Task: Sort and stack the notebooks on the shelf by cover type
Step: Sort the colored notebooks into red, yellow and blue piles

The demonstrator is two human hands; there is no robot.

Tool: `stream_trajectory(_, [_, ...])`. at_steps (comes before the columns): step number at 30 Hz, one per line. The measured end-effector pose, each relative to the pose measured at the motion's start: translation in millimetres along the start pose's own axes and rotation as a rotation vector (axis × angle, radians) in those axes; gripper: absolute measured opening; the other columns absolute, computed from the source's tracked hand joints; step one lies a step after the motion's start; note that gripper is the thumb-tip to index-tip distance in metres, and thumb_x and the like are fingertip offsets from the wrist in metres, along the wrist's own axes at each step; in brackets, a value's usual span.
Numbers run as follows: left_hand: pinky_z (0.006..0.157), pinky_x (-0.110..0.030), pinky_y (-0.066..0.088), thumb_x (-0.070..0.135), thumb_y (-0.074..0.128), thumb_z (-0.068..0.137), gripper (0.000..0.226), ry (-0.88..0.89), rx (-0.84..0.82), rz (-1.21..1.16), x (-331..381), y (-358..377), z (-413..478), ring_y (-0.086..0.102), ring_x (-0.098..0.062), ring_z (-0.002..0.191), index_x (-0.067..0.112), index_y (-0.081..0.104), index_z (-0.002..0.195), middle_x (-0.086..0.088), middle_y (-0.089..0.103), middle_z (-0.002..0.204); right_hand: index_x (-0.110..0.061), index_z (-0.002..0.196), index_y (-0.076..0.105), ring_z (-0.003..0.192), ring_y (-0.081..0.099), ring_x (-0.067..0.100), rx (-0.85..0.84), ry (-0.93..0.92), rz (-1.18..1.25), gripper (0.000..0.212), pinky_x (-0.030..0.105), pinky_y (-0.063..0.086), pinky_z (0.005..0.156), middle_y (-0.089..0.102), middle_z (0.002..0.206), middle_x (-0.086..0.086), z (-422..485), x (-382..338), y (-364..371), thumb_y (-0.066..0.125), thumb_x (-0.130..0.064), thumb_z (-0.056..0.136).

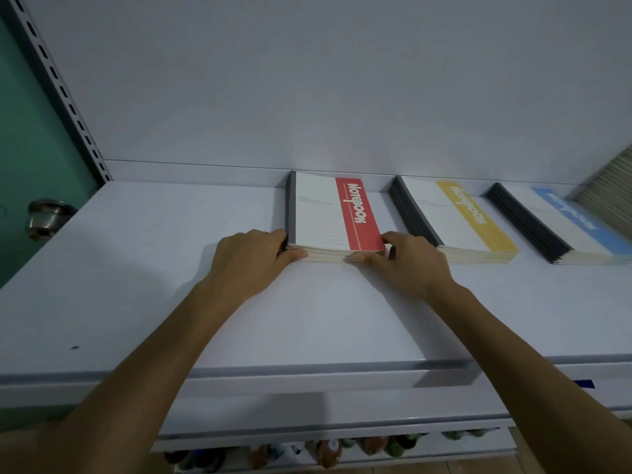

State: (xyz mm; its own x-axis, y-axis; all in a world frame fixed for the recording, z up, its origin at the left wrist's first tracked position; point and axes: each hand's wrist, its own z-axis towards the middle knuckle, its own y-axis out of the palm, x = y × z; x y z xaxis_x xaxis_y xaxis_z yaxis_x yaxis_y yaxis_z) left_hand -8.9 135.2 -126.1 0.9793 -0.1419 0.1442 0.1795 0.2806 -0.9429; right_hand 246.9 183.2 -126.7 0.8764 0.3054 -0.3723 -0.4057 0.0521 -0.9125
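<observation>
Broadly, the white shelf (pixel 136 268) spreads under both hands. The red stack (pixel 328 217) sits between the fingers. The yellow stack (pixel 458 220) and blue stack (pixel 561 227) lie beyond the right fingers. The left hand (pixel 251 258) grips its spine corner with curled fingers, and the right hand (pixel 410 265) pinches its front corner.

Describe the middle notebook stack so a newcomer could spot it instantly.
On the long white shelf, three notebook stacks lie in a row along the back. The white-covered stack with a yellow band is the middle one, between the red-banded stack and the blue-banded stack. Only its cover band is yellow.
</observation>
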Motion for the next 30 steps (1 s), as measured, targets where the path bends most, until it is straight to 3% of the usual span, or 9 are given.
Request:
stream_trajectory(5, [0.045, -0.023, 0.018, 0.072, 0.013, 0.076, 0.052, 0.0, 0.029, -0.009, 3, 0, 6, 0.036, -0.005, 0.046, 0.025, 0.032, 0.064, 0.013, 0.039, 0.054, -0.024, 0.113, 0.058, 0.07, 0.061, 0.011, 0.019, 0.007, -0.002, 0.095, 0.033, 0.055, 0.067, 0.068, 0.092, -0.009, 1, 1, 2, 0.027, -0.092, 0.055])
stream_trajectory(10, [0.046, -0.023, 0.019, 0.073, 0.037, 0.08, 0.049, 0.006, 0.014, -0.021, 0, 3, 4, 0.041, -0.011, 0.051, 0.027, 0.028, 0.064, 0.014, 0.04, 0.057, -0.024, 0.119, 0.057, 0.073, 0.062, 0.013, 0.033, 0.005, 0.002, 0.095, 0.034, 0.055, 0.068, 0.07, 0.095, -0.006, 0, 2, 3, 0.029, -0.091, 0.057])
stream_trajectory(13, [0.046, -0.024, 0.019, 0.069, 0.039, 0.082, 0.048, 0.004, 0.099, -0.01, -1, 6, 0, 0.044, -0.014, 0.054, 0.023, 0.037, 0.072, 0.011, 0.046, 0.062, -0.028, 0.122, 0.057, 0.074, 0.063, 0.014, 0.108, -0.021, 0.0, 0.083, 0.035, 0.055, 0.068, 0.07, 0.089, -0.006, -6, 1, 6, 0.037, -0.085, 0.065])
stream_trajectory(15, [0.046, -0.024, 0.022, 0.067, 0.044, 0.083, 0.046, 0.006, 0.07, -0.058, -3, 7, -1, 0.047, -0.013, 0.059, 0.021, 0.04, 0.077, 0.011, 0.05, 0.066, -0.029, 0.126, 0.057, 0.072, 0.062, 0.013, 0.15, -0.06, -0.008, 0.076, 0.031, 0.053, 0.065, 0.071, 0.088, -0.007, -8, 2, 8, 0.039, -0.078, 0.071])
stream_trajectory(19, [0.046, -0.025, 0.022, 0.058, 0.048, 0.088, 0.042, 0.035, 0.055, -0.102, -4, 7, 1, 0.048, -0.015, 0.06, 0.019, 0.037, 0.077, 0.01, 0.05, 0.067, -0.03, 0.125, 0.058, 0.069, 0.06, 0.008, 0.11, -0.041, 0.16, 0.075, 0.032, 0.054, 0.063, 0.068, 0.085, -0.01, -5, 3, 2, 0.041, -0.079, 0.071])
stream_trajectory(22, [0.048, -0.026, 0.026, 0.061, 0.045, 0.087, 0.043, 0.04, 0.057, -0.077, -4, 9, 0, 0.048, -0.015, 0.059, 0.02, 0.036, 0.078, 0.011, 0.049, 0.066, -0.027, 0.116, 0.061, 0.076, 0.064, 0.011, 0.046, -0.053, 0.065, 0.078, 0.035, 0.057, 0.069, 0.07, 0.095, -0.009, -3, 1, 0, 0.036, -0.082, 0.067])
stream_trajectory(25, [0.048, -0.026, 0.027, 0.063, 0.043, 0.087, 0.044, 0.042, 0.037, -0.053, -6, 11, 1, 0.048, -0.015, 0.059, 0.02, 0.036, 0.079, 0.01, 0.049, 0.066, -0.025, 0.109, 0.061, 0.072, 0.062, 0.01, -0.04, -0.068, 0.052, 0.078, 0.031, 0.054, 0.066, 0.066, 0.088, -0.011, 0, 2, -3, 0.035, -0.084, 0.064])
stream_trajectory(27, [0.046, -0.024, 0.025, 0.065, 0.04, 0.086, 0.044, 0.056, 0.022, -0.066, -6, 9, 4, 0.047, -0.014, 0.056, 0.022, 0.036, 0.078, 0.011, 0.047, 0.062, -0.021, 0.109, 0.061, 0.068, 0.06, 0.009, -0.07, -0.069, 0.053, 0.075, 0.03, 0.052, 0.062, 0.065, 0.085, -0.01, 3, 3, -6, 0.037, -0.079, 0.068])
stream_trajectory(30, [0.045, -0.024, 0.02, 0.064, 0.032, 0.088, 0.045, 0.042, 0.026, 0.008, -4, 7, 6, 0.042, -0.012, 0.052, 0.021, 0.035, 0.078, 0.012, 0.044, 0.06, -0.017, 0.112, 0.059, 0.072, 0.062, 0.014, -0.084, -0.074, 0.019, 0.072, 0.033, 0.055, 0.067, 0.069, 0.096, -0.003, 3, 4, -5, 0.035, -0.074, 0.074])
